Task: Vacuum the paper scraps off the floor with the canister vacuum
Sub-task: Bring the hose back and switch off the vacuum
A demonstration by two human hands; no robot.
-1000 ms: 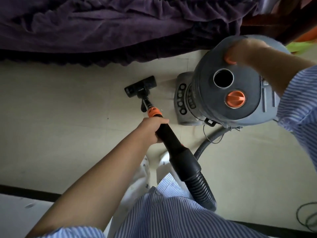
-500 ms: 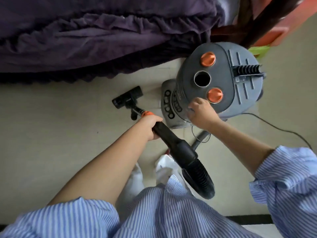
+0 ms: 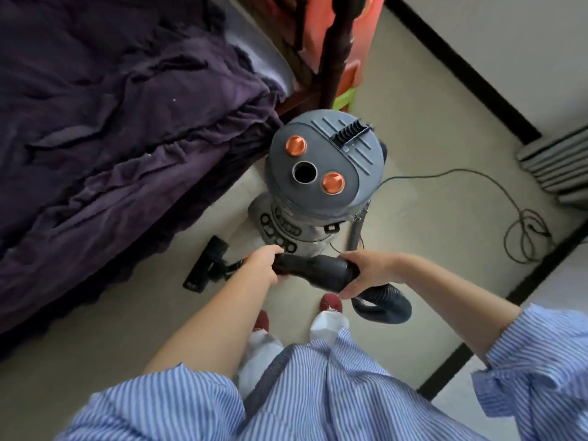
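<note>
The fingers of both hands are curled around the black wand handle (image 3: 313, 270): the left hand (image 3: 264, 265) grips its front end, near the orange collar, and the right hand (image 3: 362, 270) grips its thick rear end, where the ribbed hose (image 3: 381, 305) begins. The handle lies almost level between them, in front of the person's red slippers (image 3: 331, 302).

From the handle the tube goes down to the floor nozzle (image 3: 206, 264), which rests on the pale floor (image 3: 127, 313) just beside the edge of the purple bedspread (image 3: 111, 122). The grey canister vacuum (image 3: 321, 173) stands upright behind the handle, close to the bed corner, and its power cord (image 3: 477, 198) runs in loops over the floor to the right.

What has changed: half a second ago the right hand was touching the canister body, and one second ago it was on the top near an orange knob. Now it has left the canister and joined the left hand on the handle. I judge that the handling of the machine is finished and the sweeping can begin. The camera also looks from higher now, so more floor is visible. No paper scraps can be seen in this view.
</note>
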